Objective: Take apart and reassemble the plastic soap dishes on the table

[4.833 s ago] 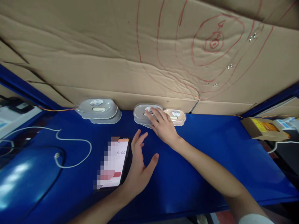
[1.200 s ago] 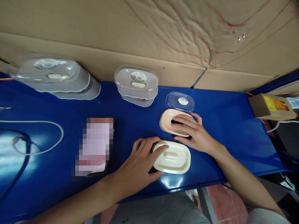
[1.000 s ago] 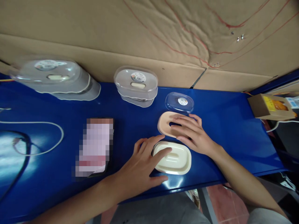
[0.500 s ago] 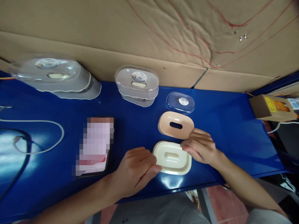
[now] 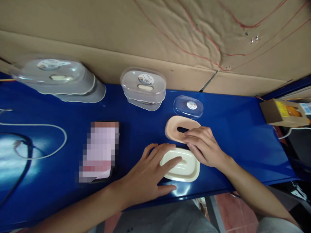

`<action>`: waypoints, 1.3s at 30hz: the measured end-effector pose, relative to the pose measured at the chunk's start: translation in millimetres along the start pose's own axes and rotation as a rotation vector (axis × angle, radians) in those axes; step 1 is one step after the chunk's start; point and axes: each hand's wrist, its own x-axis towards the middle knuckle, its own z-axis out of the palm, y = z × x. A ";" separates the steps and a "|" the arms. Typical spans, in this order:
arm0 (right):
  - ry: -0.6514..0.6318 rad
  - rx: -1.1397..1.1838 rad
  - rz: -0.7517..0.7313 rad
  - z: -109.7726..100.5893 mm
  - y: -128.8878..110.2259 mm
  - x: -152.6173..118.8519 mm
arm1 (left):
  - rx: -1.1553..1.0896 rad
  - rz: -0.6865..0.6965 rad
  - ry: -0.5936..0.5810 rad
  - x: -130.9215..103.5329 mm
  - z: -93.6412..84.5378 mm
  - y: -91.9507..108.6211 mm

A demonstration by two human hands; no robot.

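A shallow cream plastic oval piece point(image 5: 178, 174) with a raised bar in its middle lies on the table in front of me. My left hand point(image 5: 154, 171) is over its left side, fingers spread, index finger stretched towards the raised bar. Behind it sits a peach-coloured oval plastic piece point(image 5: 173, 126) with a slot. My right hand point(image 5: 204, 145) reaches over the near right edge of the peach piece, fingers stretched and close together, thumb by the edge. Whether the fingertips press on it I cannot tell. A clear lid point(image 5: 186, 110) with a round label lies just beyond.
Clear lidded containers point(image 5: 143, 90) stand along the cardboard wall point(image 5: 145, 38), with a larger stack point(image 5: 75, 77) at the far left. A phone point(image 5: 102, 152) lies left of my hands. Cables point(image 5: 58, 127) cross the left side. A cardboard box point(image 5: 272, 111) stands at the right.
My left hand has opened from closed fingers at the cream piece's left edge and spread over it. My right hand has left the cream piece's corner and moved up onto the peach piece.
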 end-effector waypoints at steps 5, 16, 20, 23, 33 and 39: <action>-0.018 0.062 -0.043 -2.1 -1.8 0.8 | 0.039 -0.074 -0.075 -2.0 5.7 -1.2; -0.146 -0.078 0.094 7.0 4.8 0.9 | -0.030 -0.211 0.046 -0.4 4.8 -1.7; -0.032 -0.025 0.092 5.0 4.9 -2.1 | -0.119 -0.308 0.113 -2.0 5.4 -2.1; 0.075 0.036 0.096 0.3 -0.8 -3.7 | -0.236 -0.357 0.236 -3.0 7.7 -4.9; 0.019 0.150 -0.069 2.7 -19.7 -0.5 | -0.462 -0.426 0.391 -2.9 18.9 -13.6; 0.011 0.170 -0.103 3.9 -24.9 0.0 | -0.430 -0.348 0.417 -1.4 16.9 -13.8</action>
